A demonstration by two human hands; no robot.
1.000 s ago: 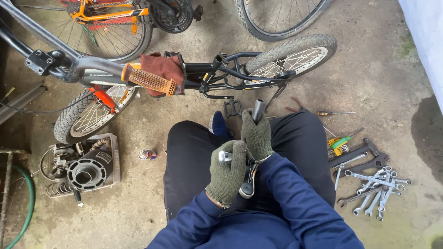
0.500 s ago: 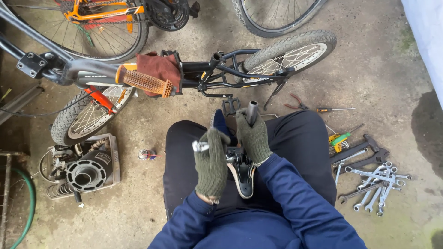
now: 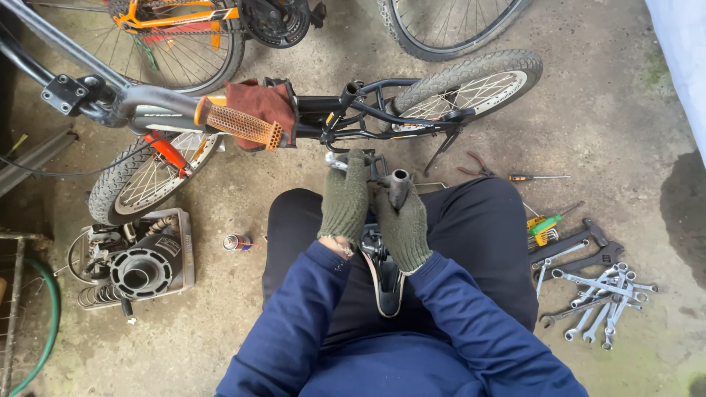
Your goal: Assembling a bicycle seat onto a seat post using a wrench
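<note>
Hands, left (image 3: 344,197) and right (image 3: 403,220), clamp bicycle saddle (image 3: 385,273) on lap; wrenches (image 3: 599,298) lie well right.

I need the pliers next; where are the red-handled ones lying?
In the head view, the red-handled pliers lie on the concrete floor to the person's right, just left of the screwdriver and below the small bike's rear wheel.

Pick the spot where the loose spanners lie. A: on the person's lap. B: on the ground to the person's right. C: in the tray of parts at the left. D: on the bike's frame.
B: the pile of spanners lies on the concrete floor to the right of the person's leg.
</note>
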